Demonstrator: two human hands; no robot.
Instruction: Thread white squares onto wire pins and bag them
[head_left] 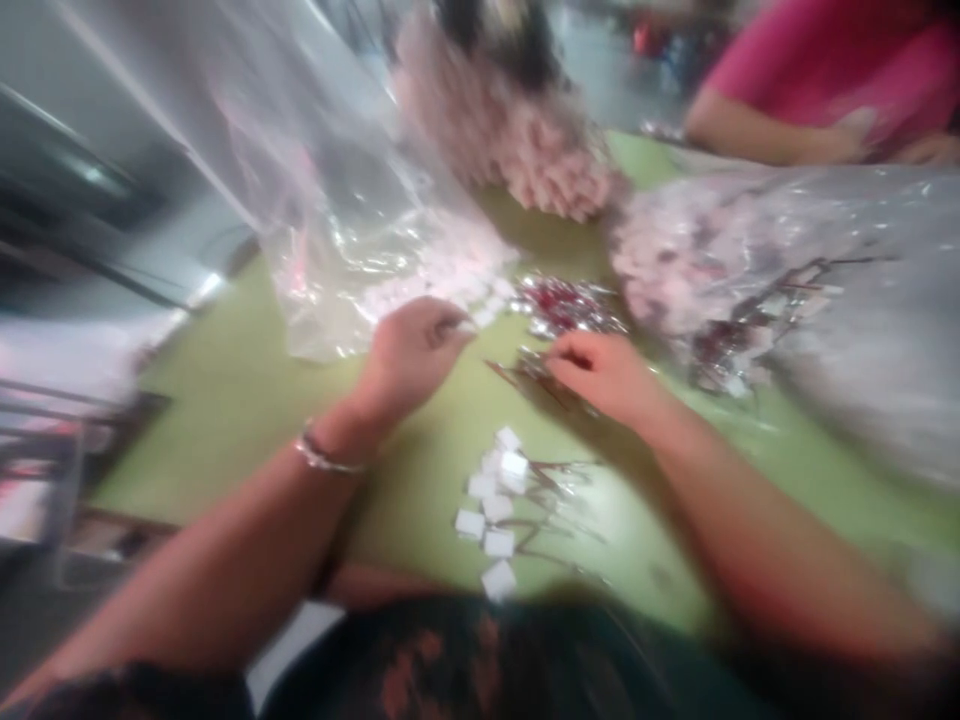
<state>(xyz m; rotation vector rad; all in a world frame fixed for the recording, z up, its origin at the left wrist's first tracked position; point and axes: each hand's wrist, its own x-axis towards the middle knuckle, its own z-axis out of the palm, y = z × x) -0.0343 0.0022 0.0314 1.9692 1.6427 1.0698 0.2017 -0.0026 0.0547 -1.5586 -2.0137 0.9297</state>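
Note:
My left hand (416, 355), a bracelet (326, 455) at its wrist, is closed in a pinch on a small white piece (469, 327). Across from it, my right hand (604, 372) has its fingertips pressed together at some thin dark stems (514, 375) with shiny ends; blur hides what exactly it grips. Just beyond lies a pile of red and silver shiny pieces (566, 305). Nearer to my body, several white square pieces (497, 508) with thin dark stems rest in a loose group on the green table (409, 480).
A clear plastic bag (322, 200) with small white pieces (442, 275) stands at the back left. Pale pink bundles (555, 170) lie at the back. A large plastic bag (847, 330) covers the right side. Opposite is a person in a pink top (817, 70).

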